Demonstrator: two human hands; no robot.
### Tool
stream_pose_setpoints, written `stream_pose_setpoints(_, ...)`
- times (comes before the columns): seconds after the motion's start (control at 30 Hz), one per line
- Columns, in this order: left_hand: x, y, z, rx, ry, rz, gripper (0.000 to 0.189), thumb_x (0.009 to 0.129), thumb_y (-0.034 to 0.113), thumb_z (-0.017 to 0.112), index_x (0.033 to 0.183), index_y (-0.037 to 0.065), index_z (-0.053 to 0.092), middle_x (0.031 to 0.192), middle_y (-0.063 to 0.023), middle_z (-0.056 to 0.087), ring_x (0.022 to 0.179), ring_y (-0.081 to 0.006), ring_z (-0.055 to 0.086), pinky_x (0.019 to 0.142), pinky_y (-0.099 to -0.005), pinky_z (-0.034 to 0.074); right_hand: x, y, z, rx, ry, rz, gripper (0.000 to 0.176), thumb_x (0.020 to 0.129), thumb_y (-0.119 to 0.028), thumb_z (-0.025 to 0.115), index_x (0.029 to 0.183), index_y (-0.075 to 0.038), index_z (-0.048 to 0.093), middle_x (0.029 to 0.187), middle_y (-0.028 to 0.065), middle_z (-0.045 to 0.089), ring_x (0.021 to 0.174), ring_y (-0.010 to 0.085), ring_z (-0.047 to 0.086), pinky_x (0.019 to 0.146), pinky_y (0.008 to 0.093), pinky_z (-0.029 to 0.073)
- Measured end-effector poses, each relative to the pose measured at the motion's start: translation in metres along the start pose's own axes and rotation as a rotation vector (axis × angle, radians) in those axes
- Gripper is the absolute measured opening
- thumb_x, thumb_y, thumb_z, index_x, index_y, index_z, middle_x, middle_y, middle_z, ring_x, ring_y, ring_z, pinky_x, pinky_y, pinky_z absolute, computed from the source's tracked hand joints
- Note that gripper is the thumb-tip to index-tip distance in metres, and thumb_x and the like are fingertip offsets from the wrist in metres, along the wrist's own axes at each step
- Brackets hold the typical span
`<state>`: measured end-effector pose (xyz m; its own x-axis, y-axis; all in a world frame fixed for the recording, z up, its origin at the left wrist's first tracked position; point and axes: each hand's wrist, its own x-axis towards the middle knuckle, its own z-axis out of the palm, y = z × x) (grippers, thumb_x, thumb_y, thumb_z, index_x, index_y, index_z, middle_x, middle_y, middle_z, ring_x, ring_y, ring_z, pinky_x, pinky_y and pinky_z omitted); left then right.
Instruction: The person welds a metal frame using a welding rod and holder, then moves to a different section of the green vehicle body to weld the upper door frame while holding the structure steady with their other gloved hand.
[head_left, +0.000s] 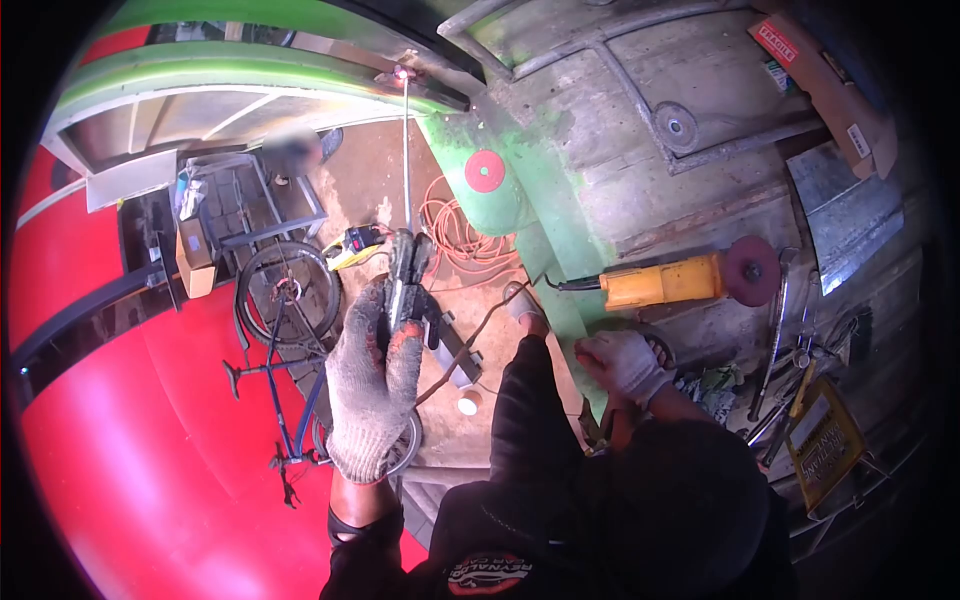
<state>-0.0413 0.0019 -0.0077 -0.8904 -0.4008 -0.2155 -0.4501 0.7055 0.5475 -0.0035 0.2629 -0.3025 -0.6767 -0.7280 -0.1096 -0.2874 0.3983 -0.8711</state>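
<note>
My left hand (375,375), in a grey-white knit glove, is wrapped round a black welding electrode holder (408,270). A long, thin welding rod (407,160) runs from its jaws up to a glowing pink-white tip (403,74) at the corner of a green metal frame (250,85). A dark cable (465,350) passes beside the holder. My right hand (622,365), gloved too, lies with curled fingers at the edge of the green-stained bench (560,240), below a yellow angle grinder (662,285). No object shows in that hand.
A red disc (484,171) and a grey grinding disc (675,125) lie on the bench, near bent metal tubing (625,85) and a metal sheet (845,215). Orange cable (465,235) coils on the floor. A bicycle (285,370) stands left, beside a red surface (170,420).
</note>
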Motion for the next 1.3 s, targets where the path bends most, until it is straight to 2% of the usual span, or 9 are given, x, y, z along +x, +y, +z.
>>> stream_pose_setpoints(0.4,-0.010,0.005,-0.005,0.076,-0.047,0.075,0.047,0.098,0.017,0.067,0.138,-0.004,0.054,0.109,-0.0194,0.072,0.102,-0.0248,0.072,0.089,-0.0359,0.054,0.002,0.000,-0.004,0.002,-0.002,-0.010,0.020,0.093,-0.033,0.066,0.101,-0.015,0.069,0.081,0.0110,0.066,0.075,0.0351,0.067,0.066,0.0491,0.053)
stream_pose_setpoints(0.47,-0.006,0.010,-0.007,0.052,-0.055,-0.015,0.047,0.098,0.017,0.067,0.138,-0.004,0.054,0.111,-0.0200,0.071,0.103,-0.0254,0.072,0.089,-0.0360,0.054,0.001,-0.002,-0.001,0.030,-0.011,-0.001,0.020,0.093,-0.034,0.066,0.101,-0.016,0.069,0.082,0.0113,0.066,0.076,0.0349,0.068,0.067,0.0492,0.053)
stream_pose_setpoints(0.53,-0.001,-0.004,-0.002,0.174,0.003,0.143,0.047,0.098,0.016,0.067,0.139,-0.003,0.054,0.110,-0.0188,0.072,0.102,-0.0240,0.072,0.089,-0.0358,0.054,0.003,-0.005,-0.010,-0.006,-0.073,0.040,0.022,0.093,-0.035,0.065,0.101,-0.016,0.070,0.084,0.0116,0.067,0.077,0.0345,0.068,0.070,0.0491,0.054)
stream_pose_setpoints(0.57,-0.001,-0.005,-0.001,0.099,0.001,0.155,0.047,0.098,0.017,0.067,0.139,-0.003,0.054,0.108,-0.0183,0.072,0.101,-0.0241,0.072,0.089,-0.0359,0.054,0.002,-0.005,-0.010,0.002,-0.075,0.058,0.024,0.093,-0.037,0.065,0.101,-0.015,0.070,0.083,0.0115,0.067,0.077,0.0344,0.068,0.071,0.0493,0.054)
stream_pose_setpoints(0.67,-0.011,0.008,-0.005,0.036,-0.053,0.009,0.048,0.098,0.018,0.067,0.139,-0.003,0.054,0.106,-0.0170,0.073,0.097,-0.0234,0.072,0.087,-0.0354,0.054,0.000,-0.005,-0.007,-0.016,-0.016,0.030,0.020,0.093,-0.034,0.066,0.101,-0.016,0.071,0.081,0.0102,0.066,0.075,0.0335,0.068,0.067,0.0478,0.054)
stream_pose_setpoints(0.83,-0.006,0.008,-0.004,0.064,-0.097,0.035,0.047,0.097,0.018,0.068,0.138,-0.003,0.055,0.102,-0.0161,0.072,0.091,-0.0205,0.071,0.086,-0.0338,0.054,0.001,0.001,-0.001,0.020,0.034,-0.023,0.018,0.093,-0.032,0.067,0.099,-0.015,0.070,0.079,0.0093,0.065,0.073,0.0337,0.067,0.064,0.0485,0.053)
stream_pose_setpoints(0.93,-0.002,-0.004,0.000,0.065,-0.014,0.120,0.047,0.098,0.019,0.068,0.138,-0.003,0.054,0.102,-0.0169,0.072,0.092,-0.0230,0.072,0.087,-0.0356,0.055,0.000,0.001,-0.002,-0.021,0.013,-0.019,0.018,0.092,-0.032,0.068,0.100,-0.016,0.070,0.079,0.0092,0.065,0.072,0.0336,0.067,0.064,0.0489,0.052)
stream_pose_setpoints(1.0,0.001,0.002,-0.001,0.075,-0.033,0.088,0.048,0.098,0.018,0.068,0.138,-0.004,0.054,0.104,-0.0179,0.072,0.095,-0.0237,0.072,0.088,-0.0359,0.055,0.000,0.001,-0.001,-0.003,0.023,-0.023,0.019,0.091,-0.032,0.068,0.100,-0.016,0.070,0.079,0.0091,0.065,0.073,0.0334,0.067,0.064,0.0488,0.052)
stream_pose_setpoints(1.3,0.004,-0.002,0.000,0.043,-0.016,0.026,0.049,0.098,0.014,0.067,0.141,-0.004,0.053,0.113,-0.0179,0.073,0.103,-0.0176,0.069,0.093,-0.0342,0.054,0.001,-0.004,-0.008,0.002,-0.080,0.074,0.023,0.093,-0.034,0.064,0.106,-0.017,0.072,0.083,0.0113,0.067,0.079,0.0346,0.069,0.072,0.0477,0.055)
